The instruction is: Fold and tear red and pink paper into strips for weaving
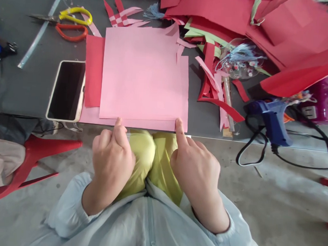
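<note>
A large pink paper sheet (145, 73) lies at the table's front edge, over more pink paper and a red paper piece (94, 71) that sticks out on the left. My left hand (112, 157) has its index fingertip on the sheet's front edge, left of centre, with the other fingers curled. My right hand (195, 172) presses its stretched index finger near the front right corner, its other fingers bent. Neither hand grasps anything. A phone (66, 90) with a dark screen lies left of the paper.
Scissors (72, 23) with yellow and red handles lie back left, beside a clear glue stick (41, 28). Paper scraps (209, 73) and a blue glue gun (275, 121) are on the right. Red sheets (216, 10) are piled behind. A red chair (35, 155) stands lower left.
</note>
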Motion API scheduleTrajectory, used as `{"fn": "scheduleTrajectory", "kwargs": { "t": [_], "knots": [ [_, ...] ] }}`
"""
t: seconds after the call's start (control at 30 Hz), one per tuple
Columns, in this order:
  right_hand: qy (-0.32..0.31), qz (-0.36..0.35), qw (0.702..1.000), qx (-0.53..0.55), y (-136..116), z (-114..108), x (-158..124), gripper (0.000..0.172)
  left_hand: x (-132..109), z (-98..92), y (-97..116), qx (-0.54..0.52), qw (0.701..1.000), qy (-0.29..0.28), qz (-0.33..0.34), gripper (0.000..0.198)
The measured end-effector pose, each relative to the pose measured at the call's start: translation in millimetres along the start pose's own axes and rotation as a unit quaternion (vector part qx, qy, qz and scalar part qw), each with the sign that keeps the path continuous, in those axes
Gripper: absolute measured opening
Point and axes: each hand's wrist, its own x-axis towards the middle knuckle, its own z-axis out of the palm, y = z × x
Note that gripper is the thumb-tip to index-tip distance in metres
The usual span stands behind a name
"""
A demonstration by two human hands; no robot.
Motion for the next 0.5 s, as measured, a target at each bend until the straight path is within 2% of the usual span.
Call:
{"fn": "scheduleTrajectory", "kwargs": {
  "t": [0.2,0.5],
  "knots": [
    [-0.011,0.006,1.0,0.001,-1,0,0,0.07,-3,2.2,-12,0.043,0.999,0.012,-0.029,0.049],
    [-0.014,0.009,1.0,-0.001,-2,-1,0,0.07,1,-5.2,-31,0.038,0.992,-0.058,-0.102,0.042]
  ]
}}
